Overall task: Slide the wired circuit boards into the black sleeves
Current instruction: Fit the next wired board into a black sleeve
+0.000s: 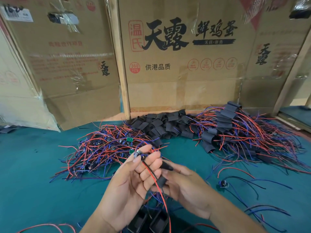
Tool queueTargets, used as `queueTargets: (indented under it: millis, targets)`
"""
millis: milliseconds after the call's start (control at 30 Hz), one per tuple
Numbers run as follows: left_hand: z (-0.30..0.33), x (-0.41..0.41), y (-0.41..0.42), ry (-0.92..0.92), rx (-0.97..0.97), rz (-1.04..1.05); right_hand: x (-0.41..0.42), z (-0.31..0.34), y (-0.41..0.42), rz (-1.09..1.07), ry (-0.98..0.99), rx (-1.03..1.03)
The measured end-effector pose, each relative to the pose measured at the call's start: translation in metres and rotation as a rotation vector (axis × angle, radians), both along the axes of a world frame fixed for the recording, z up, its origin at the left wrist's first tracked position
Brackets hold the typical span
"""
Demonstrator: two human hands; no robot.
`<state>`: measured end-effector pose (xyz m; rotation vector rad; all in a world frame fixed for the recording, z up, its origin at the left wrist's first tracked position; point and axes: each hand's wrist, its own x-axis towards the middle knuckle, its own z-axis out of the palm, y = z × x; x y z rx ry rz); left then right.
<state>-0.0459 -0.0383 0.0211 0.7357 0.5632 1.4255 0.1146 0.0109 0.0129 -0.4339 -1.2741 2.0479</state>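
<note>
Two bare hands meet at the lower centre, above the teal felt tabletop [33,165]. Turned palm up, the left hand [133,179] curls its fingers around a small wired circuit board with a silver round connector [138,153], pinched at the fingertips; the connector end points up and away from the person, and the board's red and black wires [158,184] run down toward the body, so its long axis lies roughly near to far. Most of the board is hidden by the fingers. Gripped in the right hand [183,184] is a short black flat sleeve [162,180], threaded on those wires below the board; its far end looks blurred, and how far it covers the board is hard to tell. Behind lie a tangled heap of unsleeved red-and-blue-wired boards [107,148], a pile of empty black sleeves [161,125] and a heap of sleeved boards [235,132], against printed brown cardboard boxes [176,73]. One loose board [223,183] lies to the right.
</note>
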Motion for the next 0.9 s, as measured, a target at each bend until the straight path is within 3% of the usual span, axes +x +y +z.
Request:
queueTargets:
  millis: [100, 167, 300, 700, 900]
  targets:
    - [-0.003, 0.006, -0.001, 0.072, -0.027, -0.044, -0.005, -0.004, -0.001, -0.152, -0.163, 0.122]
    - [-0.007, 0.012, 0.001, 0.102, -0.07, -0.048, -0.006, -0.005, -0.003, -0.135, -0.165, 0.096]
    - [-0.008, 0.01, 0.005, 0.015, -0.113, -0.012, 0.002, 0.005, -0.005, 0.087, 0.083, -0.176]
    - [0.003, 0.007, -0.003, -0.036, -0.073, -0.096, 0.022, 0.008, 0.007, 0.125, -0.101, 0.266]
    - [0.002, 0.006, 0.0, -0.062, -0.05, 0.008, 0.021, -0.003, 0.019, -0.07, -0.093, 0.266]
